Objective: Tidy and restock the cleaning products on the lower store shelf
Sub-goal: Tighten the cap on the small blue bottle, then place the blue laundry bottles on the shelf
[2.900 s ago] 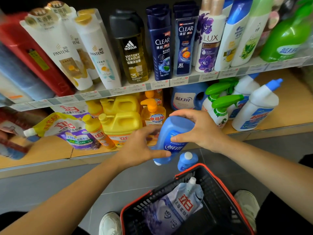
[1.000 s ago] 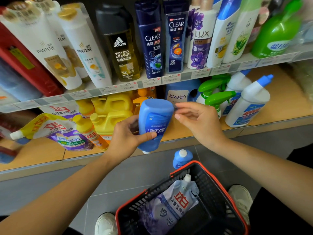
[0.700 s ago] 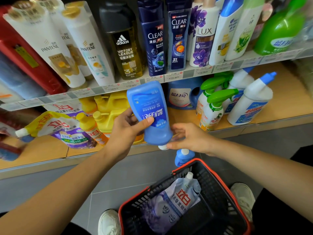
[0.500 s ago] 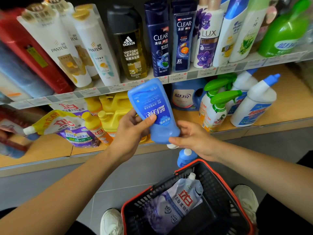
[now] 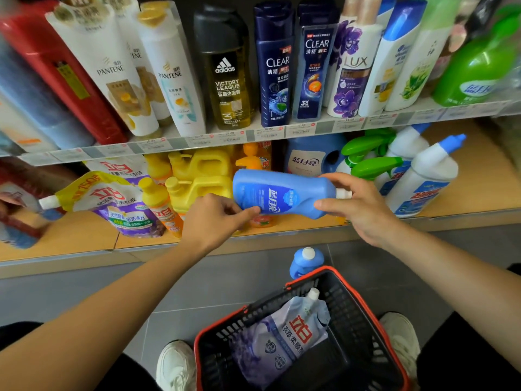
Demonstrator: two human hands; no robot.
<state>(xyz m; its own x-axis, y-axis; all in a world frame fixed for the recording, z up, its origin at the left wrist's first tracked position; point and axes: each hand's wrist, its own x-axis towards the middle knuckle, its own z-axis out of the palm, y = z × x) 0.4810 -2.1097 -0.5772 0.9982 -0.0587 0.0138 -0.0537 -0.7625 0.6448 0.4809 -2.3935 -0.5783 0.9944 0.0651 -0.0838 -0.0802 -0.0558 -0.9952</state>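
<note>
A blue detergent bottle (image 5: 282,194) lies sideways in the air in front of the lower shelf (image 5: 84,238), its white cap pointing right. My left hand (image 5: 217,218) pinches its base end from below. My right hand (image 5: 358,204) grips its neck by the cap. Behind it on the shelf stand yellow jugs (image 5: 197,176), orange-capped bottles (image 5: 160,204) and a large blue jug (image 5: 310,159).
A second blue bottle (image 5: 306,262) stands on the floor by a black and red basket (image 5: 366,306) holding a refill pouch (image 5: 284,337). A pouch (image 5: 112,201) lies at the shelf's left; green sprayers (image 5: 372,165) and white toilet cleaner bottles (image 5: 425,179) stand right. Shampoo bottles fill the upper shelf.
The blue bottle has turned from cap-down to lying sideways with the cap to the right. My right hand moved from under the cap to gripping the neck; my left hand shifted to the base.
</note>
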